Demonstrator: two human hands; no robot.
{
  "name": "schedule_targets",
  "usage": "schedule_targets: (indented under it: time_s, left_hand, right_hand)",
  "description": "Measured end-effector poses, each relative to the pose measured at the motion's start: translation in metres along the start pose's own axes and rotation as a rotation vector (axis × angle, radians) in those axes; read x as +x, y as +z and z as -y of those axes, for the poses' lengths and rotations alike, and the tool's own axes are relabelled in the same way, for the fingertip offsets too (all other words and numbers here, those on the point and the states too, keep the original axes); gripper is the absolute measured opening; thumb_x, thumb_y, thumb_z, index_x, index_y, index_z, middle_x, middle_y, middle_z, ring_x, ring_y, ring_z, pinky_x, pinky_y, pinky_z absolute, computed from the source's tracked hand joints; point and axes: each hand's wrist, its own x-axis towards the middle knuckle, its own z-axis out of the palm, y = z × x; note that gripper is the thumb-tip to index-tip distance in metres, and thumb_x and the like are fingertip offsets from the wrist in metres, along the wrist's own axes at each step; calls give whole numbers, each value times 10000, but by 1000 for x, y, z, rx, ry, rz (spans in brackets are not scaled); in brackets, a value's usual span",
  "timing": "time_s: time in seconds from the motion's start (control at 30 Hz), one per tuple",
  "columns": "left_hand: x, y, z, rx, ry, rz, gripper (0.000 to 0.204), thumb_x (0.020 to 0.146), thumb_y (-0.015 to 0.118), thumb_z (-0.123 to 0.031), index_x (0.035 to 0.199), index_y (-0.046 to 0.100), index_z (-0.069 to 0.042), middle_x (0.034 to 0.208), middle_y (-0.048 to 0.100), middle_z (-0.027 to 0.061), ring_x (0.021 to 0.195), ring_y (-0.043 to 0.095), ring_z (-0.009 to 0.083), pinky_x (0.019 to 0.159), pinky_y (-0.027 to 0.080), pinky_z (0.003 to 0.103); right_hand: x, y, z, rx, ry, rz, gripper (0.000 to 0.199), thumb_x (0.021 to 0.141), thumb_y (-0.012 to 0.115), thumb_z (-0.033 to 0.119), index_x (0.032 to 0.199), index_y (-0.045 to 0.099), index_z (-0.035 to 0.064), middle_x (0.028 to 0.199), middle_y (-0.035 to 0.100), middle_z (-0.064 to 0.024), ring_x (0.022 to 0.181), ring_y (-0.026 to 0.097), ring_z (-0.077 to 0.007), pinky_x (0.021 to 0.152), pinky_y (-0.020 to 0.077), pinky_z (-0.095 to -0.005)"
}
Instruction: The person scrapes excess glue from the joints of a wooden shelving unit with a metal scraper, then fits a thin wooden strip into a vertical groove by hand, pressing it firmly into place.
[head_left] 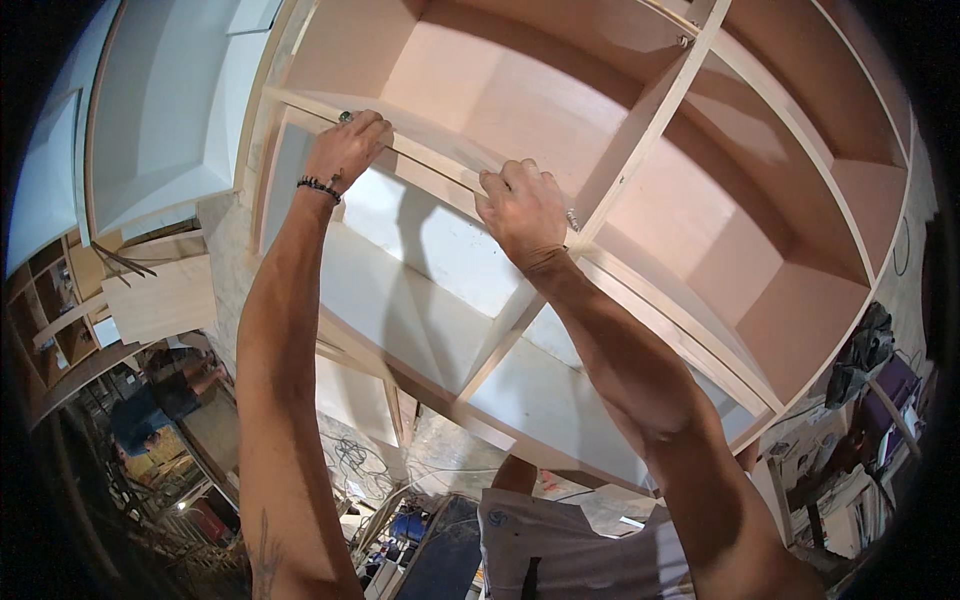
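Note:
A large cabinet of pale wood, with pinkish compartments above and white-bottomed ones below, fills the middle. Across it runs a wooden rail along a shelf's front edge. My left hand, with a dark beaded bracelet at the wrist, curls its fingers over the rail near its left end. Further right, my right hand is closed over the same rail, close to the upright divider. A small metal fitting sits beside the right hand, and another beside the left. Both palms' undersides are hidden.
White-lined cabinets stand at the left, with a loose pale board below them. A person in blue is further off at lower left. Cables and clutter cover the floor. A black bag lies at the right.

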Motion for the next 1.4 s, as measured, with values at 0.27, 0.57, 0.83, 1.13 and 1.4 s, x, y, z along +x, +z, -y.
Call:
schedule_targets:
  time_s: [0.27, 0.57, 0.83, 1.13, 1.4]
  left_hand:
    - [-2, 3, -1, 28, -61, 68, 260, 888, 713, -177, 1142, 697, -122, 1183, 690, 23, 1067, 680, 266, 876, 589, 402]
    - [4, 3, -15, 113, 4, -61, 71, 875, 634, -125, 930, 677, -114, 890, 654, 45, 889, 703, 268, 700, 600, 421]
    - [-5, 3, -63, 270, -362, -61, 462, 856, 665, -91, 1313, 597, -63, 1470, 549, 85, 1273, 590, 302, 1102, 441, 574]
    - [-35, 1, -228, -202, -410, 43, 747, 882, 574, -34, 1597, 365, -92, 1691, 309, 82, 1551, 305, 273, 1208, 204, 707]
    - [-21, -2, -304, -298, -361, 40, 738, 888, 590, -22, 1590, 402, -148, 1686, 328, 24, 1549, 311, 235, 1228, 165, 701]
  right_hand:
    - [2, 0, 2, 22, 12, 18, 83, 807, 703, 168, 857, 678, 107, 838, 562, -47, 896, 599, -239, 710, 471, -396]
    - [-1, -1, 0, 16, 5, 14, 98, 836, 710, 185, 890, 695, 104, 849, 576, -49, 902, 600, -229, 738, 457, -401]
    - [-1, -3, 1, -13, 5, 29, 135, 839, 731, 226, 904, 706, 110, 912, 599, -49, 972, 593, -252, 788, 450, -412]
    - [-98, -134, 11, 222, 99, 158, 429, 858, 742, 123, 1282, 684, 129, 991, 641, -76, 998, 576, -290, 873, 431, -455]
    - [-347, -394, -22, 42, 440, 644, 433, 802, 759, 32, 1228, 712, 98, 1012, 690, -119, 956, 623, -352, 860, 480, -470]
